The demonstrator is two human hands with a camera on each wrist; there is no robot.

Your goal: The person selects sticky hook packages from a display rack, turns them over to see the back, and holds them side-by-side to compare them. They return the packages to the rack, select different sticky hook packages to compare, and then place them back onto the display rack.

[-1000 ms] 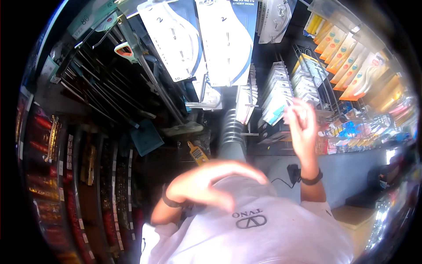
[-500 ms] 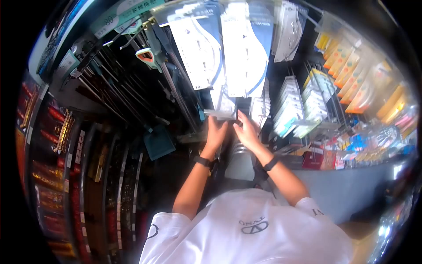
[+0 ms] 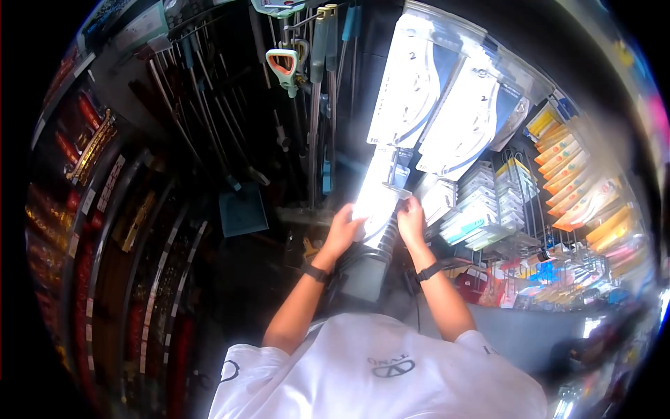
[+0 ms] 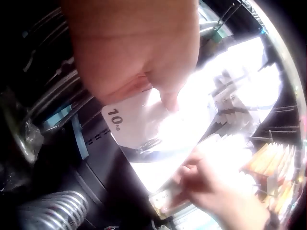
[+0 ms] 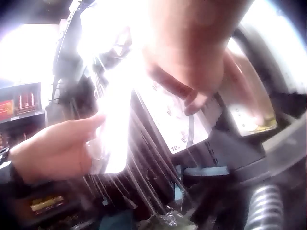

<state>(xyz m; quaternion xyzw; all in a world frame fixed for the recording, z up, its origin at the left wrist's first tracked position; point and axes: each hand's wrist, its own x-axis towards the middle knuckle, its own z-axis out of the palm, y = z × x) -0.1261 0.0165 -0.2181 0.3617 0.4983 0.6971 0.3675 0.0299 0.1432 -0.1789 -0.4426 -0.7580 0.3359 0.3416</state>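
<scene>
Between my hands hangs a white carded hook pack, its face mostly washed out by glare. My left hand grips its left side, and in the left wrist view the thumb lies across the pack, which is printed "10". My right hand is at the right side with bent fingers, right beside the pack's edge. In the right wrist view its fingertips overlap another white card marked "10"; whether it pinches that card, I cannot tell. Two larger hook packs hang just above.
Rows of small carded packs and orange packets hang on rods at the right. Long-handled tools and a blue dustpan are at the left. Below the hands stands a ribbed grey post. Stocked shelves line the far left.
Both hands have come together at the hanging hook packs, and the left has taken hold of one. The view has turned left, so the display sits further right.
</scene>
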